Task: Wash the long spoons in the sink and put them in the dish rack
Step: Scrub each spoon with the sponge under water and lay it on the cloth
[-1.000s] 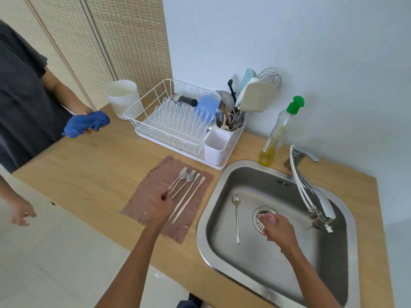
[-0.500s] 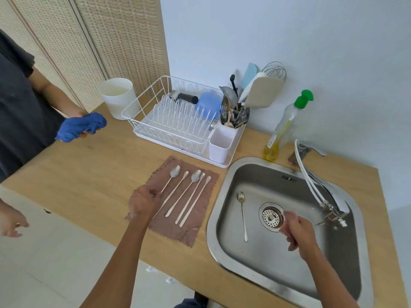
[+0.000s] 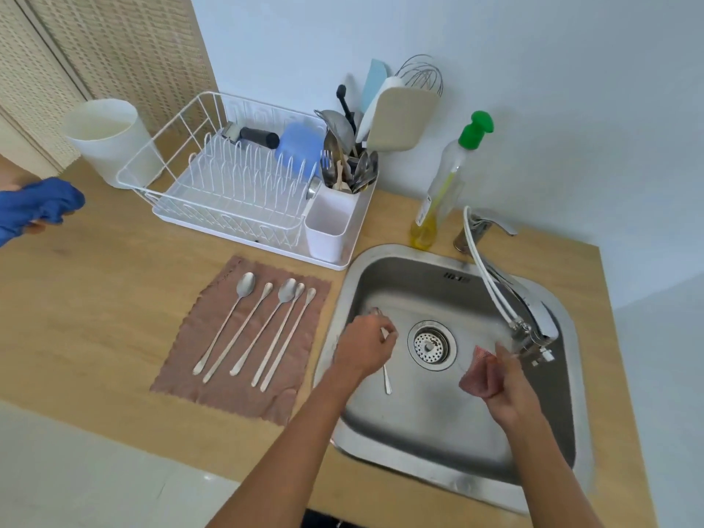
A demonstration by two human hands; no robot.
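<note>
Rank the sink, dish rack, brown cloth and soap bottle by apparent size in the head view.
1. sink, clearly largest, though nearest the camera.
2. dish rack.
3. brown cloth, somewhat smaller than the rack.
4. soap bottle.

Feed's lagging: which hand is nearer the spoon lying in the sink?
Left. The left hand curls round the spoon; the right hand is across the drain, gripping a pink scrubber.

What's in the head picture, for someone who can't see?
In a steel sink, the left hand grips a long spoon; the right hand holds a pink scrubber. Five spoons lie on a cloth beside the rack.
</note>
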